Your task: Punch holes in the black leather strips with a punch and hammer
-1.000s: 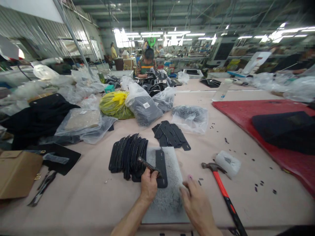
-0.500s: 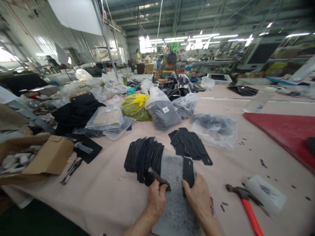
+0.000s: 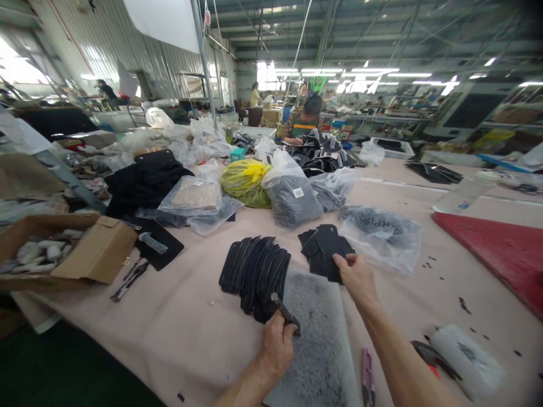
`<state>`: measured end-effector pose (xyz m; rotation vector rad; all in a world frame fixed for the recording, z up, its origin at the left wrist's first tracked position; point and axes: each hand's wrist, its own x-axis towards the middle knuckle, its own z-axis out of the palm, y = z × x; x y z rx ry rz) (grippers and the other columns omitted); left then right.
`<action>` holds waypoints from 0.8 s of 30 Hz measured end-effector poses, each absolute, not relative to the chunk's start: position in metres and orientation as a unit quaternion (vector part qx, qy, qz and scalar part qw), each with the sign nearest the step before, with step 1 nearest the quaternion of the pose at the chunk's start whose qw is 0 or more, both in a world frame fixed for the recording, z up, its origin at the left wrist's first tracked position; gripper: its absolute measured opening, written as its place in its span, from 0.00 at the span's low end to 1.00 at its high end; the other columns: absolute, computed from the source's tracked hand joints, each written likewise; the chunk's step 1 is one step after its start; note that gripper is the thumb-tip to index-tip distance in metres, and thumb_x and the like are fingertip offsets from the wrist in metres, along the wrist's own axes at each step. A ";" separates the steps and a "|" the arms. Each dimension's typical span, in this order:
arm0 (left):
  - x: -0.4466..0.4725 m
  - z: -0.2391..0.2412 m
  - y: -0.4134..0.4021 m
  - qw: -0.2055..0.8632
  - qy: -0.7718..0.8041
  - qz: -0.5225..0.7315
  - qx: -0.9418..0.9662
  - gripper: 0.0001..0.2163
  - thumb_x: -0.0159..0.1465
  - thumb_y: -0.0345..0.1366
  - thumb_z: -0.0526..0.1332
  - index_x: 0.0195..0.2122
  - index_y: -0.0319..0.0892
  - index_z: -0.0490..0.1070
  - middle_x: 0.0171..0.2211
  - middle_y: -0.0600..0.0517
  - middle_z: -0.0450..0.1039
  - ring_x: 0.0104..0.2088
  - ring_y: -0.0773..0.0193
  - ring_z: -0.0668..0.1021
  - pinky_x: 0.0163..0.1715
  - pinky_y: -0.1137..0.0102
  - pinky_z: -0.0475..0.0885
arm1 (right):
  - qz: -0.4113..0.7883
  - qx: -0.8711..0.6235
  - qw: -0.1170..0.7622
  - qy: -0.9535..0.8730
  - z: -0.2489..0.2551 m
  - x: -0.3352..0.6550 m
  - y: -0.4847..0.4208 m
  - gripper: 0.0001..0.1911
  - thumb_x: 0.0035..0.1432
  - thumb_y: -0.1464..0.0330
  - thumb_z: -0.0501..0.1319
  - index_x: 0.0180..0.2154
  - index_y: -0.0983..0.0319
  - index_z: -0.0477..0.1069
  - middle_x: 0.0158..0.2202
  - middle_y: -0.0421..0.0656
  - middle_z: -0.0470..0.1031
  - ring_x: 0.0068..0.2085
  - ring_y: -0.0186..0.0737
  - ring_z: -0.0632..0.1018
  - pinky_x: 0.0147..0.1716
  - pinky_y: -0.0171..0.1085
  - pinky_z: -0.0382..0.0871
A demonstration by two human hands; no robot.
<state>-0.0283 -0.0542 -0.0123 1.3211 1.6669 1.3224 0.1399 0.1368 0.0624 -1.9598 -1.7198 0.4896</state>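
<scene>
My left hand is closed around a slim dark metal punch tool, held over the grey speckled cutting pad. My right hand reaches forward and pinches a black leather piece over the small loose pile of black pieces. To the left of the pad lies a fanned row of several black leather pieces.
A hammer and a white block lie at the right, a pink-handled tool by the pad. Plastic bags, a yellow bag, a cardboard box and a red mat surround the pink table. A person sits far back.
My right hand picked the black piece off the grey pad and carried it forward to the loose pile. The left hand kept the punch tool. The view swung left.
</scene>
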 end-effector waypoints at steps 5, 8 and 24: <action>-0.028 -0.016 -0.056 0.292 0.627 0.504 0.518 0.14 0.60 0.27 0.54 0.43 0.41 0.75 0.37 0.46 0.78 0.39 0.57 0.79 0.43 0.65 0.74 | 0.228 -0.670 0.187 -0.681 0.061 0.082 0.136 0.18 0.58 0.59 0.56 0.42 0.64 0.74 0.40 0.51 0.77 0.43 0.46 0.75 0.41 0.38 0.64; -0.028 -0.017 -0.057 0.289 0.626 0.498 0.526 0.14 0.61 0.27 0.54 0.44 0.41 0.74 0.36 0.45 0.78 0.39 0.57 0.79 0.43 0.65 0.74 | 0.297 -0.637 0.124 -0.700 0.039 0.044 0.116 0.13 0.55 0.61 0.59 0.25 0.63 0.74 0.26 0.45 0.76 0.32 0.40 0.76 0.31 0.35 0.63; -0.030 -0.016 -0.055 0.289 0.630 0.487 0.532 0.11 0.62 0.30 0.53 0.40 0.40 0.74 0.34 0.45 0.77 0.37 0.56 0.79 0.40 0.65 0.73 | 0.340 -0.639 0.078 -0.686 0.016 0.034 0.115 0.15 0.64 0.58 0.59 0.42 0.64 0.71 0.40 0.43 0.75 0.38 0.37 0.77 0.40 0.42 0.73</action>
